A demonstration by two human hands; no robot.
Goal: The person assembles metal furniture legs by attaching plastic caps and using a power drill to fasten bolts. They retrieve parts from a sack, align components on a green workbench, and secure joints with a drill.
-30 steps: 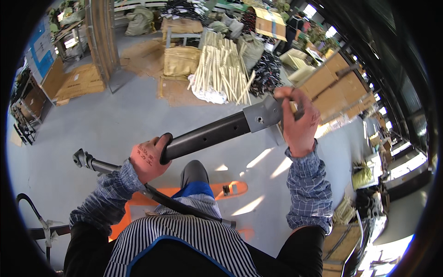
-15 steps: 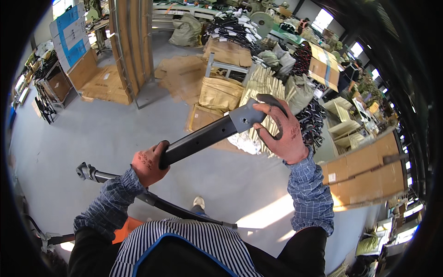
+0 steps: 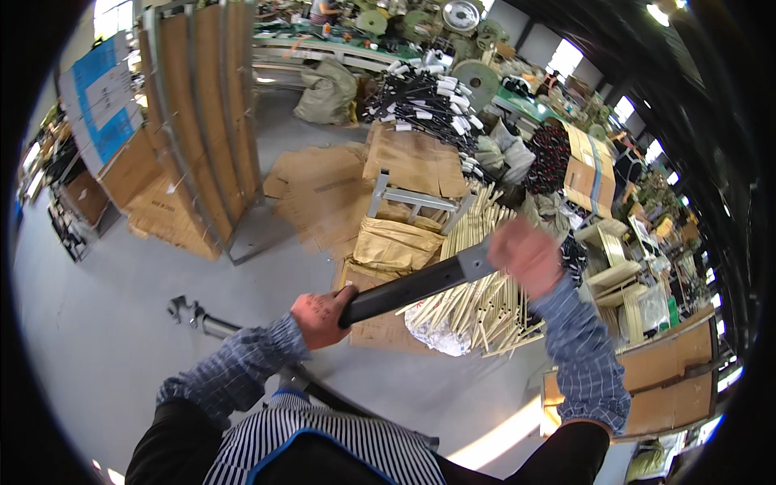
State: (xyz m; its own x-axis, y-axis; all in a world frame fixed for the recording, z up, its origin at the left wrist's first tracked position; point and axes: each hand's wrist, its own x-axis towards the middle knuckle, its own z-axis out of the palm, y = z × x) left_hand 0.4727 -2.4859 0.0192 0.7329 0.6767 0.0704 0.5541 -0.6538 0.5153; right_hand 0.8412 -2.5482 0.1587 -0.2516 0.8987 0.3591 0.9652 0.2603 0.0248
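My left hand (image 3: pixel 321 319), in a salmon-coloured glove with dark fingertips, is closed around the lower end of a straight black tube (image 3: pixel 408 288). The tube slopes up to the right in front of me. A grey end fitting (image 3: pixel 475 260) with a small hole covers its far end. My right hand (image 3: pixel 525 255), gloved alike, is at that fitting; motion smears its fingers, so their grip is unclear. Beneath my left forearm runs a second dark tube (image 3: pixel 217 326) with a bracket-like end piece (image 3: pixel 179 309); the forearm and apron hide parts of it.
Cream-coloured sticks (image 3: pixel 493 319) lie piled beyond the tube, beside brown wrapped packs (image 3: pixel 396 244) and a grey metal frame (image 3: pixel 416 198). Black rods with white ends (image 3: pixel 424 97) are heaped behind. Cardboard panels (image 3: pixel 198 113) stand left; a large carton (image 3: pixel 671 364) is right. A person (image 3: pixel 323 11) is far off.
My view has shifted, and both hands and the black tube now appear farther right and lower. The right hand, sharp with fingers curved around the fitting before, is now blurred there.
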